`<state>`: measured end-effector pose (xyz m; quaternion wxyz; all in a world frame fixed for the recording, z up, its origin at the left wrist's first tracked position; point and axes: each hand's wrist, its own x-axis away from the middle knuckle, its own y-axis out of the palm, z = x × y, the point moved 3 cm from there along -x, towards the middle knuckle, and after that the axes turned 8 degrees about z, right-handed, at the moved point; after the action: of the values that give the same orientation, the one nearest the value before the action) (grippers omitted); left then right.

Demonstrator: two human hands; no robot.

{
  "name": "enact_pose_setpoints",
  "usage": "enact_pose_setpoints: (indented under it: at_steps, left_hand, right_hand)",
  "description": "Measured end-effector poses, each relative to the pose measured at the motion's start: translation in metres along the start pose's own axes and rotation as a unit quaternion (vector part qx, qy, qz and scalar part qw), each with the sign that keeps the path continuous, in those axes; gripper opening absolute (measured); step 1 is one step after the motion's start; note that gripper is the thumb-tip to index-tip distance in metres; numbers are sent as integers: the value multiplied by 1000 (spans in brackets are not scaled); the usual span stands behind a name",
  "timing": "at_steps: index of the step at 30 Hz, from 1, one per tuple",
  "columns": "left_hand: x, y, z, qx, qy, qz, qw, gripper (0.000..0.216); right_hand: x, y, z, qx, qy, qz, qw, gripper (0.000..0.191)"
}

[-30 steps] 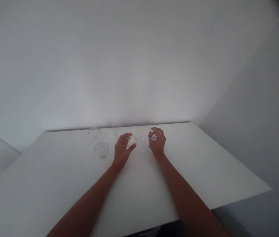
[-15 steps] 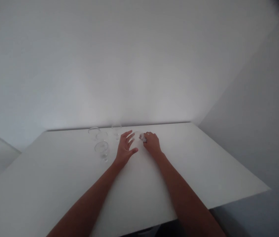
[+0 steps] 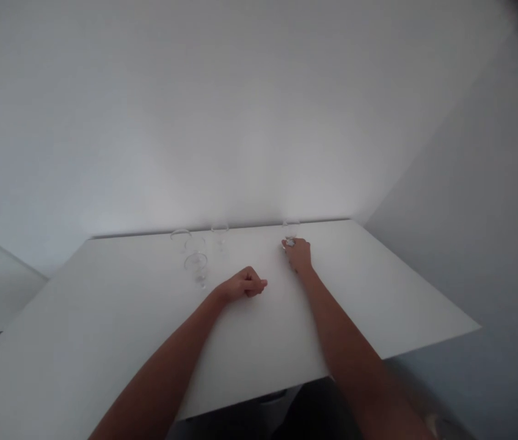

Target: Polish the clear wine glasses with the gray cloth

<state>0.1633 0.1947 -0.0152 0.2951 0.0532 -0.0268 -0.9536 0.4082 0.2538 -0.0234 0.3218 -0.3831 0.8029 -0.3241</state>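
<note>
My right hand reaches to the back of the white table, its fingers closed around the base of a clear glass near the wall, with something small and white in the grip. Loosely curled, my left hand rests on the tabletop and holds nothing. Left of it stands a clear stemmed glass. Two more clear glasses, one at the back left and one behind the middle, stand close to the wall.
A plain white wall rises right behind the table. The table's right edge runs diagonally, with a drop to the floor beyond it. The near edge lies just before my forearms.
The right hand carried a glass from the table's middle to the back right. The left hand let go of it, pulled back and curled up.
</note>
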Motion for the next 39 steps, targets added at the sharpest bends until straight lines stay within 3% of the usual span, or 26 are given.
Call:
enact_pose_setpoints:
  at_steps: [6,11,18,21,23,26,28,30,34,39]
  left_hand:
    - [-3,-1,2,-9,16,68,998,72]
    - [-4,0,5,-30,21,89,995,73]
    - [-12,-10,3,8,27,239,971,74]
    - [-15,-14,-1,59,17,286,956,72]
    - [-16,-16,-2,82,19,312,946,71]
    - [-17,-19,-5,115,18,343,932,68]
    - [-19,-20,-8,143,16,351,925,64]
    - [-20,-23,-12,166,20,363,917,57]
    - [-22,-31,-20,193,35,400,895,45]
    - [-22,-34,-18,212,41,422,880,46]
  right_hand:
    - [1,-11,3,39,23,24,999,43]
    - [6,-19,1,73,37,25,996,45]
    - [29,-29,-6,144,92,-30,985,48]
    - [40,-29,-20,185,31,-90,978,39]
    - [47,-30,-41,170,-70,-83,979,32]
    - [61,-34,-87,21,-234,-23,972,34]
    - [69,-35,-117,-76,-294,-32,952,37]
    - [75,-32,-144,-98,-334,-62,935,46]
    - [76,-20,-181,-32,-370,-105,923,61]
    - [66,-11,-188,-59,-369,-112,921,24]
